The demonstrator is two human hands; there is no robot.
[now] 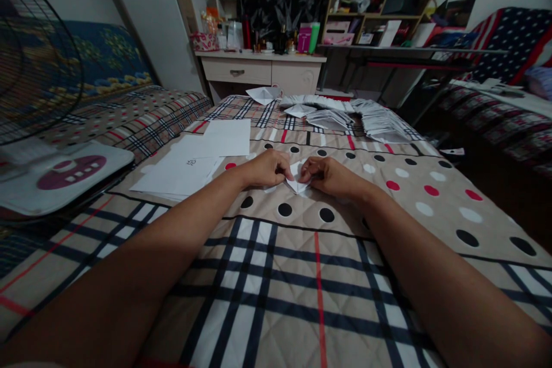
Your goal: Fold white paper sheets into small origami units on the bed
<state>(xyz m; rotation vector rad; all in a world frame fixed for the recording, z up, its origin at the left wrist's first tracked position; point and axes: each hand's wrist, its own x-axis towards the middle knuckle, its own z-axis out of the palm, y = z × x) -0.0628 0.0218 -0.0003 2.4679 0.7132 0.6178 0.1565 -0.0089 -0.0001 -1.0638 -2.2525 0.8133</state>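
Note:
Between my two hands is a small piece of folded white paper point(296, 184), just above the bedspread. My left hand point(271, 168) pinches its left edge between thumb and fingers. From the other side, my right hand point(324, 175) grips the right part, its fingers curled over the paper. Creases meet near the paper's lower point, and part of it is hidden behind the fingers. Flat white sheets point(181, 164) lie in a loose stack left of my left hand, with a small dark mark on one of them.
Folded paper pieces point(330, 119) sit toward the bed's far end, beside a long fanned stack point(382, 121). A fan base point(64, 175) stands at the left. Beyond the dotted and plaid bedspread point(293, 287) are a white dresser point(254, 69) and shelves point(366, 14).

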